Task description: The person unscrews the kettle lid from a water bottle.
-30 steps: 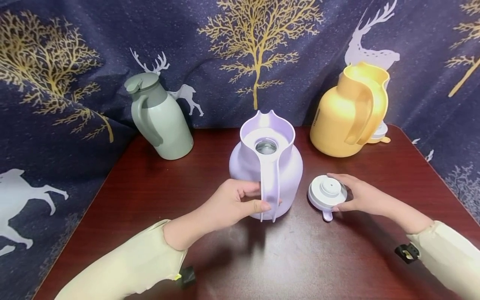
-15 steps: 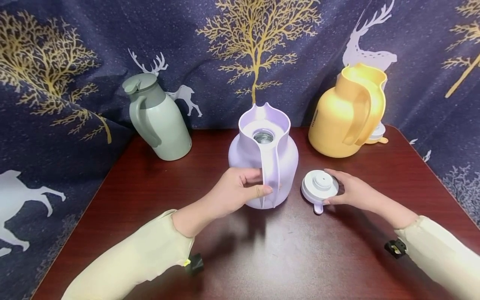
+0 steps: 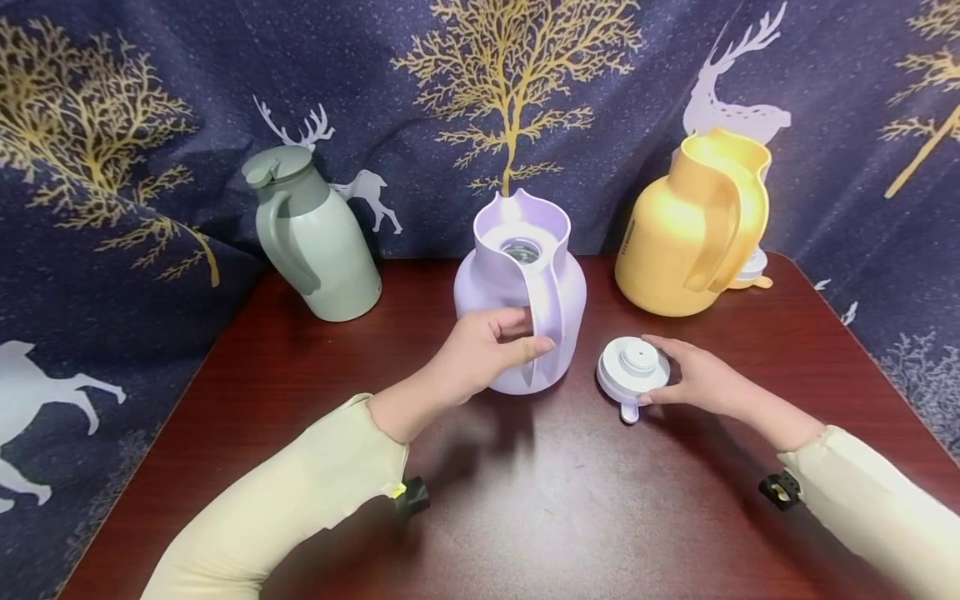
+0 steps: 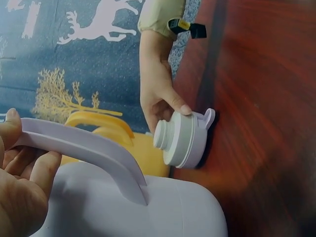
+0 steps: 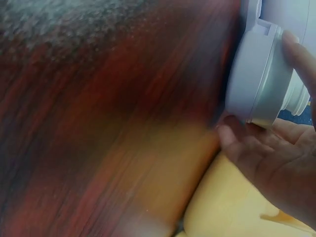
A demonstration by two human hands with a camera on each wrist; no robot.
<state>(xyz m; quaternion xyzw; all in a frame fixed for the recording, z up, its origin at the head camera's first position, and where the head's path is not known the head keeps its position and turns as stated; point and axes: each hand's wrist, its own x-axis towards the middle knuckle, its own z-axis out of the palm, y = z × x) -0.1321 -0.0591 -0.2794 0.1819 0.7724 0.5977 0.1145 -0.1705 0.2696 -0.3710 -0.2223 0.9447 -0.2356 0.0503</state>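
Observation:
A lilac thermos jug (image 3: 480, 287) stands mid-table, topless, its round inner mouth showing inside the collar. My left hand (image 3: 480, 358) grips the jug's handle (image 4: 94, 148), thumb laid across it and fingers curled behind. To the right, a matching lid (image 3: 632, 373) lies upside down, white stopper upward and lilac tab towards me. My right hand (image 3: 701, 379) holds this lid by its side edge; the right wrist view has thumb and fingers on opposite sides of its rim (image 5: 256, 79).
A green thermos jug (image 3: 322, 246) with its top on stands at the back left. At the back right is a yellow jug (image 3: 660, 242) without a top, and a white and yellow lid (image 3: 752, 268) lies behind it. A patterned cloth (image 3: 420, 167) hangs behind the dark red table (image 3: 570, 500).
My left hand has moved the lilac jug away from me, towards the back of the table. The right hand has shifted slightly left with the lid.

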